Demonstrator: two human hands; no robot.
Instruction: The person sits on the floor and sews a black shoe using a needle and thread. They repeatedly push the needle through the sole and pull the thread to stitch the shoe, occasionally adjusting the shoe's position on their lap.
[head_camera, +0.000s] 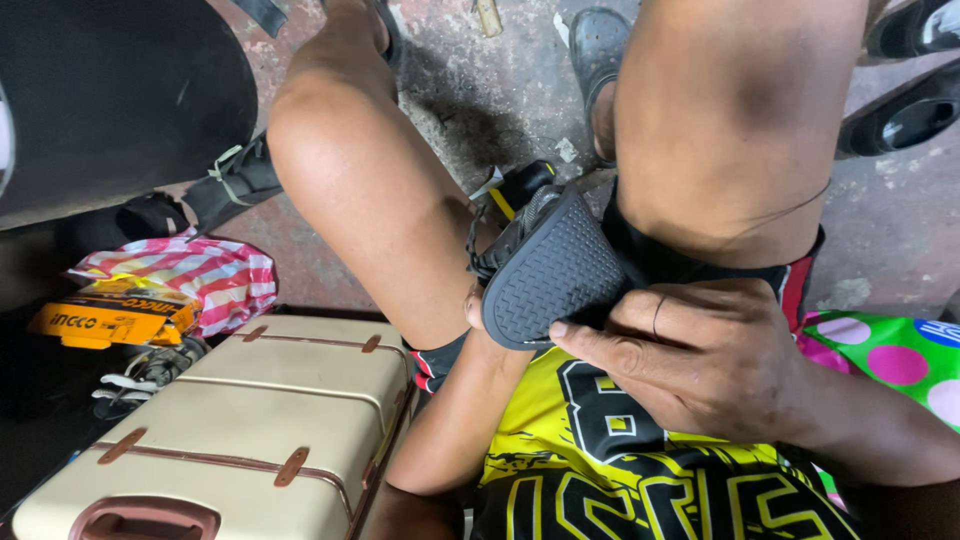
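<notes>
Head view, largest to smallest: cream suitcase (250, 420) with brown straps at lower left, striped bag (215, 275) beyond it, black shoe (550, 270) sole-up between the knees, right hand (700, 365) gripping its heel edge, left hand (475, 305) mostly hidden behind the toe, grip impossible to tell.

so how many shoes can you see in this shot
4 at least. One dark shoe held sole-up between the left hand and right hand; one on the foot at top centre; two black ones at the top right edge. Others may be hidden.
</notes>
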